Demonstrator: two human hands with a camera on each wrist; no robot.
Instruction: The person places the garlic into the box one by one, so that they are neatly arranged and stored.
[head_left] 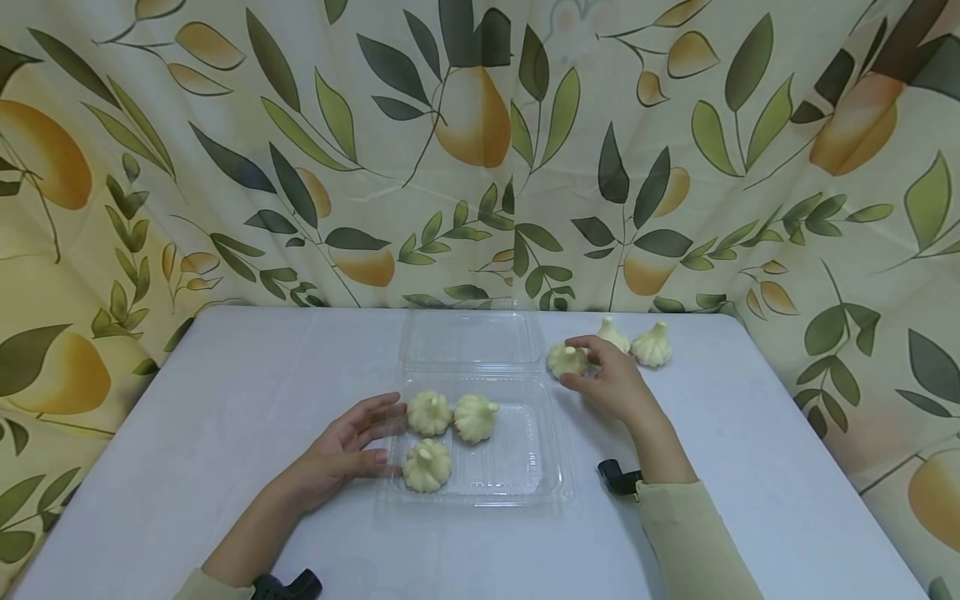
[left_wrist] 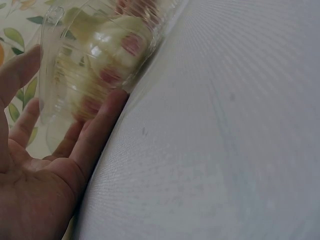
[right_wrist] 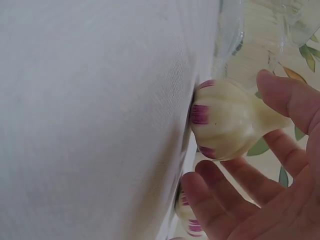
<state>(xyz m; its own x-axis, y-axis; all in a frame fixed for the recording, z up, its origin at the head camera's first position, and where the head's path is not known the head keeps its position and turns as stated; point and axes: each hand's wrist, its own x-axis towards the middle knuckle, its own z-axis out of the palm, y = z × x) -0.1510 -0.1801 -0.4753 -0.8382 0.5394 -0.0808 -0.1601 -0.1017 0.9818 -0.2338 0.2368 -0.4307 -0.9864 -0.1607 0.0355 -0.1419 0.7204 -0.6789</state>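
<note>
A clear plastic clamshell container (head_left: 517,467) lies with its lid folded back. Three pale garlic bulbs (head_left: 476,418) sit in its left half. My left hand (head_left: 341,450) rests at the container's left side, fingers and thumb spread along the wall; the left wrist view shows the fingertips against the plastic, with bulbs behind it. Right of the lid, my right hand (head_left: 611,379) reaches over another garlic bulb (head_left: 566,360). In the right wrist view, thumb and fingers are spread around this purple-marked bulb (right_wrist: 225,120), which sits on the table.
Two more garlic bulbs stand beyond the right hand, one at the far right (head_left: 652,345) and one partly hidden behind the fingers (head_left: 613,332). The raised lid (head_left: 472,340) lies toward the back. A leaf-and-fruit patterned curtain (head_left: 465,208) hangs behind the white-covered table (head_left: 262,375).
</note>
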